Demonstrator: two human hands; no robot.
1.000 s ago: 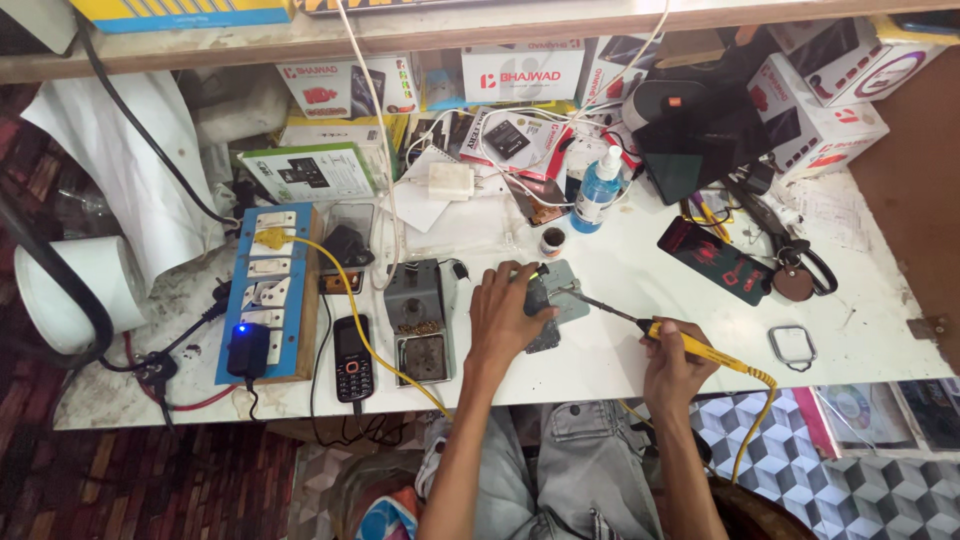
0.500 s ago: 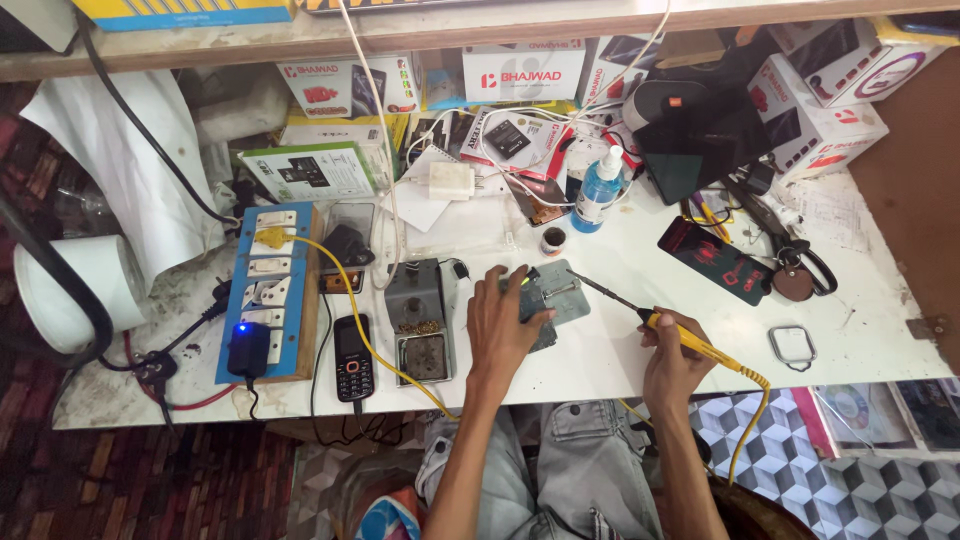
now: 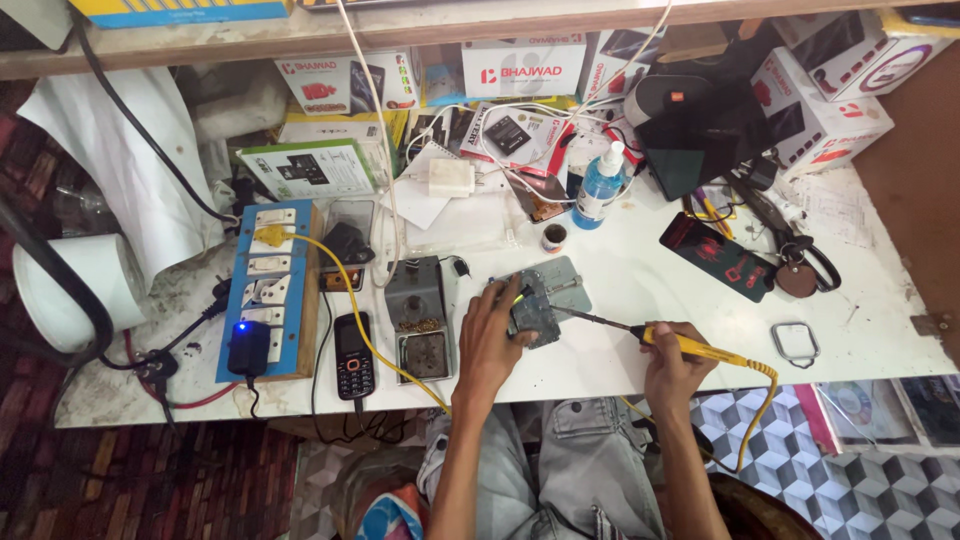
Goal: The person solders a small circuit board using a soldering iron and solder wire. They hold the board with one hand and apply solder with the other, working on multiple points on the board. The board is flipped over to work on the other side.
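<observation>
Both hands grip: left hand [image 3: 492, 335] clamps circuit board [image 3: 535, 318], right hand [image 3: 672, 362] soldering iron [image 3: 690, 347], near table edge [image 3: 860, 362].

A grey-green circuit board [image 3: 533, 316] lies flat on a grey holder plate [image 3: 568, 283], the yellow-handled soldering iron [image 3: 690, 346] tip touching its right edge.

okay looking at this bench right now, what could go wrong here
The soldering iron in the right hand has its tip at the circuit board, close to the left hand fingers steadying it; a slip might burn them. The iron's yellow cord hangs off the table edge by the knees and could snag.
</observation>
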